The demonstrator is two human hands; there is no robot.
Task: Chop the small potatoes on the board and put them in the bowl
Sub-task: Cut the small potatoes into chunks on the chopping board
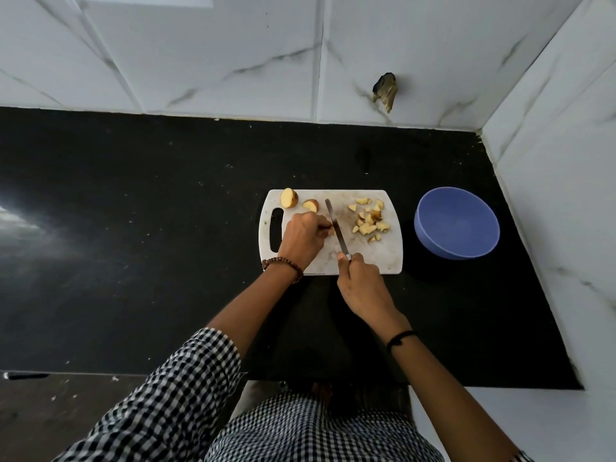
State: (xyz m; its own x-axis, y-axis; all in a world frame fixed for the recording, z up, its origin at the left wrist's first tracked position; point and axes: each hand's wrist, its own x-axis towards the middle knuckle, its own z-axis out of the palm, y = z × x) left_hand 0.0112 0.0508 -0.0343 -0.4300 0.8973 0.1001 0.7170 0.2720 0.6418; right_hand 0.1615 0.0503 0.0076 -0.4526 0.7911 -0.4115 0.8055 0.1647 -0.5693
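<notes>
A white cutting board (373, 258) lies on the black counter. My left hand (301, 236) pins a potato piece (331, 231) on the board, mostly hidden under the fingers. My right hand (358, 281) grips the handle of a knife (335, 226), its blade resting just right of that piece. Two halved potatoes (289, 198) (311, 205) sit at the board's far left corner. A heap of chopped potato chunks (368, 220) lies on the board's right side. The blue bowl (456, 223) stands to the right of the board with nothing inside.
The black counter (150, 228) stretches wide to the left. White marble-tiled walls (550, 181) close it in at the back and right. A damaged spot (385, 91) marks the back wall. The counter's front edge runs near my body.
</notes>
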